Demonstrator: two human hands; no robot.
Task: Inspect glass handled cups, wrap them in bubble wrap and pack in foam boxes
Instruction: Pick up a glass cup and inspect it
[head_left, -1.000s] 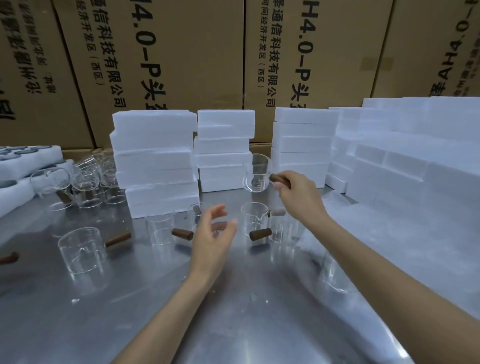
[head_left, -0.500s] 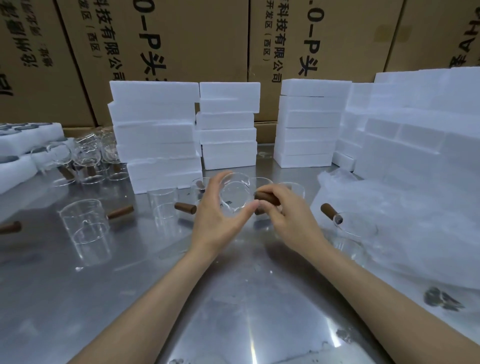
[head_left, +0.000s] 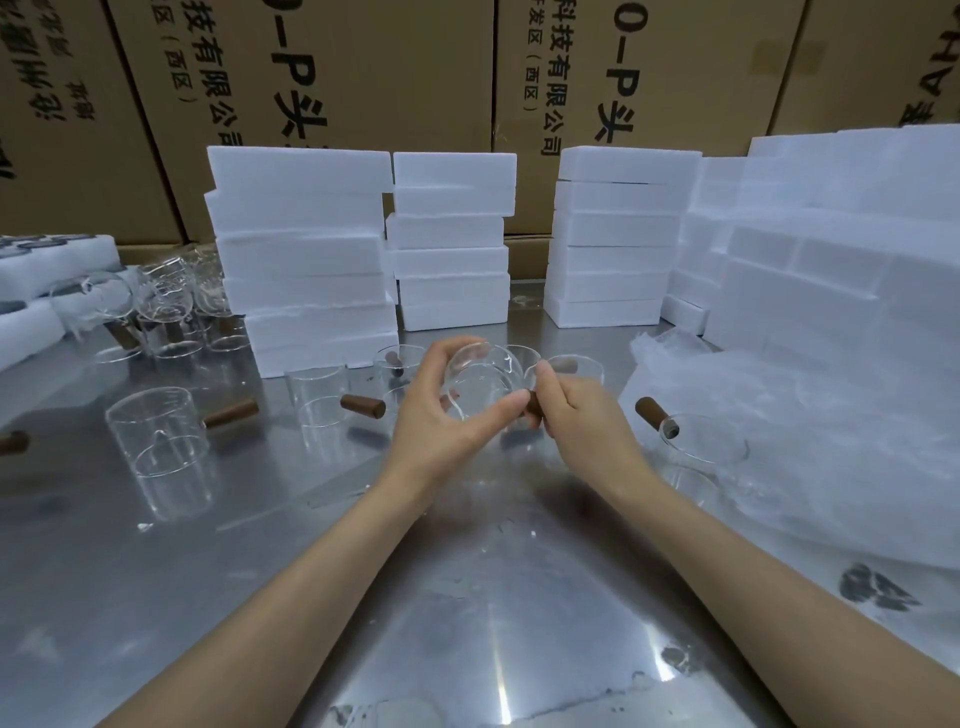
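Holding cup; cartons read "0-P".

clear glass cups (brown handles) | white foam boxes | tan cartons, black print

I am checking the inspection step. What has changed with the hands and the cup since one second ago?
The right hand, gripping the brown handle, brought the clear glass cup from near the white foam stacks toward the body. The left hand, open before, now holds its glass body. The other cups on the steel table stayed put.
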